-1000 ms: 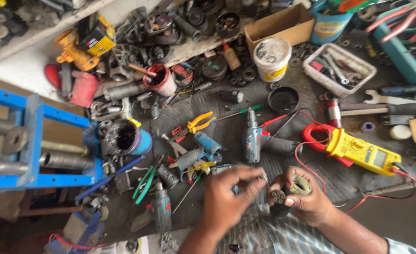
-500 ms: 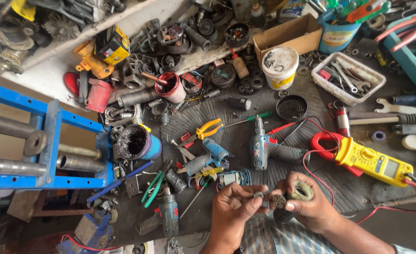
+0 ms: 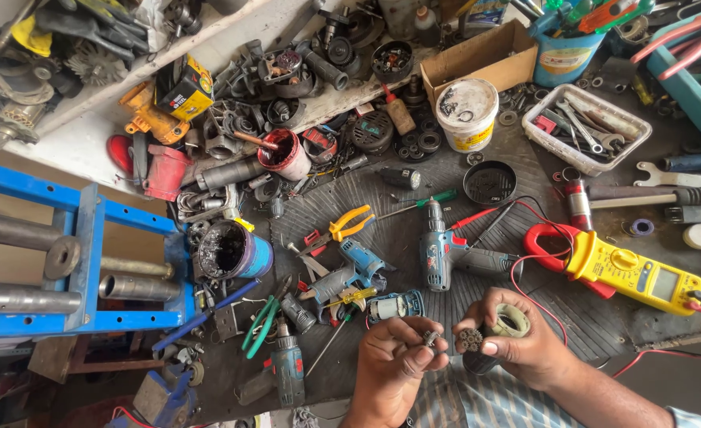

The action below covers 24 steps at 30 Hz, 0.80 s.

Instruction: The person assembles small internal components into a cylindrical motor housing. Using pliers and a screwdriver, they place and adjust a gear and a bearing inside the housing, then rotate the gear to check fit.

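Note:
My left hand (image 3: 394,366) pinches a small dark metal part (image 3: 429,338) between thumb and fingers, low in the middle of the view. Right beside it my right hand (image 3: 525,345) grips a dark round gear housing (image 3: 489,341) with a cluster of small gears (image 3: 470,339) at one end and a pale ring (image 3: 511,321) at the other. The two hands nearly touch above a ribbed black mat (image 3: 414,238). A blue cordless drill body (image 3: 439,252) lies just beyond them.
A yellow and red clamp meter (image 3: 632,272) with red leads lies to the right. Yellow-handled pliers (image 3: 349,223), blue drill parts (image 3: 350,273), green-handled pliers (image 3: 260,321), a white bucket (image 3: 466,113), a cardboard box (image 3: 481,57) and a tray of wrenches (image 3: 587,128) crowd the bench. A blue press frame (image 3: 81,261) stands left.
The view has shifted so the bench items sit higher. My left hand has closed in beside the right one and now pinches the small part next to the gear housing.

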Tool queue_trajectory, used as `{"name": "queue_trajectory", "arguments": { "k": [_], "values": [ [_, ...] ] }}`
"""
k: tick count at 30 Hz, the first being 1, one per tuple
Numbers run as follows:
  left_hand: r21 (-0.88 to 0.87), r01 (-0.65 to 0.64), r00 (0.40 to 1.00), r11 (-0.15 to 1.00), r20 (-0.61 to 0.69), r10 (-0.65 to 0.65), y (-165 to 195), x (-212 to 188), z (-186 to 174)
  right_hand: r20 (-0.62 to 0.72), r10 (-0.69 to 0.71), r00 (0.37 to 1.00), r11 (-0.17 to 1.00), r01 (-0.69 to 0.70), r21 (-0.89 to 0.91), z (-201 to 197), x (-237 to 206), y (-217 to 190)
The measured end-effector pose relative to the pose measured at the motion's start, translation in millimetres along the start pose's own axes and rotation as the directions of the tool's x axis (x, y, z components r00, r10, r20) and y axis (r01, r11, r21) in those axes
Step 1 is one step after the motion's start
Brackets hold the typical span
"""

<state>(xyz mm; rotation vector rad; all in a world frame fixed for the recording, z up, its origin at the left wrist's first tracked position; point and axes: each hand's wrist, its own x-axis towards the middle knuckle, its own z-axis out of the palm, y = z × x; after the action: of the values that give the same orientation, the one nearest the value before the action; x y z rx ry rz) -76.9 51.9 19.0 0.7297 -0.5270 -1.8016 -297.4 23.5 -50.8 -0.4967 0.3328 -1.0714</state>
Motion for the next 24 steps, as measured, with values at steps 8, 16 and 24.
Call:
{"name": "queue_trajectory", "arguments": {
  "k": [8,16,24],
  "values": [
    [0.518,-0.439,0.898,0.734,0.243,0.366,-6,-12,16,-0.001,0.032,0.999,0.999,-0.032,-0.018,-4,-1,4],
    [0.564,-0.426,0.903,0.708,0.214,0.372,-4,-12,20,0.013,0.055,0.998,0.998,-0.055,-0.021,-6,-2,4],
    [0.564,-0.463,0.886,0.684,0.272,0.376,15,-13,32,0.029,0.029,0.999,0.999,-0.028,-0.035,-1,-2,2]
  ]
}}
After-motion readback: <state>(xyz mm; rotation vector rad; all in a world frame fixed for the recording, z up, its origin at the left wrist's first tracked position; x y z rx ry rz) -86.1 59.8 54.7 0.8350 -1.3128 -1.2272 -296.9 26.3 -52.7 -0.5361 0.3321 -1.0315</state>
